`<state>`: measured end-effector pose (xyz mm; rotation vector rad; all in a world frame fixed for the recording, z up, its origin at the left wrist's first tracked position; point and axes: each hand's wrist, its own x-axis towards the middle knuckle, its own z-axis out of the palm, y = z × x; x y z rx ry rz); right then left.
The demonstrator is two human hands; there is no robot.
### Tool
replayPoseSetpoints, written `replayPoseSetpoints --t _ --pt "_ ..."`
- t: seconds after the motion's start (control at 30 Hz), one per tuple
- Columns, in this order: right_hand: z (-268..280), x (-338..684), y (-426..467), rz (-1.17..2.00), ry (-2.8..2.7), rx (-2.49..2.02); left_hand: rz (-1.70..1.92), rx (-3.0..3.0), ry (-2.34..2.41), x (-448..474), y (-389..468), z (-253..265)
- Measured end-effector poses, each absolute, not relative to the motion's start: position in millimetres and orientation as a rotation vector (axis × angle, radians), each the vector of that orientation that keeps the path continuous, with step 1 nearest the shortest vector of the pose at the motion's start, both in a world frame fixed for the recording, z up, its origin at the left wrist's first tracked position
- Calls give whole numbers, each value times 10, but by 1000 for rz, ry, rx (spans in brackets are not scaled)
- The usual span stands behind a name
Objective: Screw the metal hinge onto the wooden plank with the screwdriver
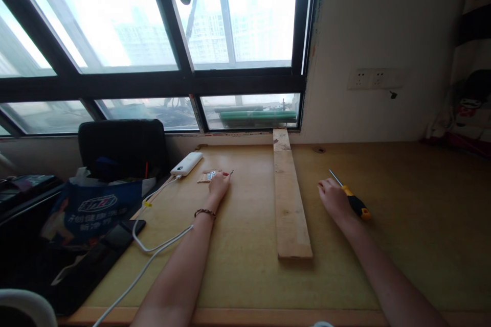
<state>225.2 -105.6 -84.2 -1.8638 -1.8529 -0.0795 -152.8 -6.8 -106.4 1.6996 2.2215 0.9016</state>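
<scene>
My left hand [220, 185] is at the left part of the table, its fingers pinched on a small dark screw [231, 172] that points up and away. Right beside its knuckles lies a small packet [209, 177] with little metal pieces. Across the table my right hand [333, 196] rests with curled fingers; whatever they may hold is hidden. Close along its right side is a screwdriver [356, 203] with a yellow and black handle, its thin shaft pointing away. Between the two hands a long wooden board [289, 199] lies flat, reaching back to the window sill.
A white power bank [187, 164] with a white cable [153, 250] lies at the table's left edge. Left of the table are a black chair [121, 145] and a blue bag [97, 209]. Behind stand the window and a wall socket [370, 79].
</scene>
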Motion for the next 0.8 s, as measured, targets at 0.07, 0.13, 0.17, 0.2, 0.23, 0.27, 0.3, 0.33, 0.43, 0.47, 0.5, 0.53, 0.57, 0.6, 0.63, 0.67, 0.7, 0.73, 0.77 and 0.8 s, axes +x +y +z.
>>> replayPoseSetpoints --t 0.07,0.13,0.17,0.2,0.23,0.27,0.3,0.33,0.43,0.47,0.5,0.53,0.57,0.6,0.63,0.67,0.7,0.73,0.77,0.8 --pt "-788 2149 -1120 22 -1829 -1655 1104 1591 1914 -1388 -90 -984" --pt "-746 2031 -1191 175 -1798 -1457 1243 1460 1569 -1139 -157 -872" --pt "-733 1971 -1225 262 -1765 -1381 1280 1400 1416 -977 -216 -810" --pt "-725 1913 -1254 358 -1726 -1316 1281 1347 1274 -797 -294 -749" --pt "-723 1861 -1278 463 -1672 -1262 1268 1291 1156 -607 -390 -695" --pt "-723 1816 -1297 583 -1608 -1210 1239 1246 1055 -416 -500 -650" --pt "-727 1777 -1311 712 -1540 -1158 1193 1219 966 -232 -620 -619" --pt "-731 1746 -1320 837 -1471 -1102 1143 1198 902 -64 -742 -601" --pt "-744 1686 -1337 1100 -1288 -946 1064 1160 813 291 -1049 -612" --pt "-747 1674 -1340 1144 -1235 -911 1065 1158 800 352 -1116 -626" --pt "-750 1664 -1344 1176 -1180 -885 1065 1157 802 389 -1161 -639" --pt "-753 1656 -1347 1204 -1124 -866 1062 1165 814 405 -1188 -648" --pt "-754 1650 -1350 1226 -1068 -852 1058 1176 831 407 -1199 -652" --pt "-753 1646 -1353 1243 -1015 -840 1050 1190 854 400 -1200 -650" --pt "-749 1643 -1355 1254 -968 -830 1042 1208 876 391 -1195 -644" --pt "-744 1643 -1357 1264 -926 -823 1037 1226 896 382 -1190 -636" --pt "-737 1644 -1359 1276 -889 -821 1035 1242 915 377 -1186 -627" --pt "-729 1646 -1361 1287 -857 -820 1036 1254 934 375 -1185 -617" --pt "-722 1650 -1362 1301 -829 -821 1038 1264 949 376 -1188 -609" --pt "-716 1654 -1362 1313 -805 -823 1038 1275 962 380 -1194 -602"
